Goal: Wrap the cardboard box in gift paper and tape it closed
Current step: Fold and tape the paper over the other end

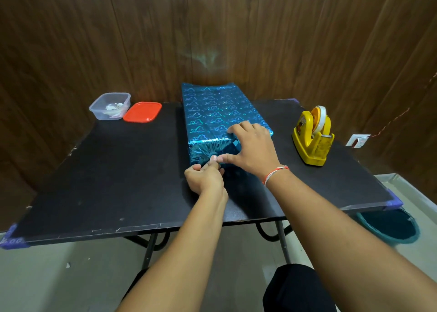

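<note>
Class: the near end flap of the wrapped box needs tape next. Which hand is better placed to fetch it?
The right hand. The yellow tape dispenser stands on its side of the box, while the left hand pinches the gathered paper.

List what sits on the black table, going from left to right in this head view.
Clear plastic container → red lid → box wrapped in blue gift paper, held by both hands → yellow tape dispenser.

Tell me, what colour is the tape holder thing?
Yellow. The tape dispenser shows best in the head view, the only one.
</note>
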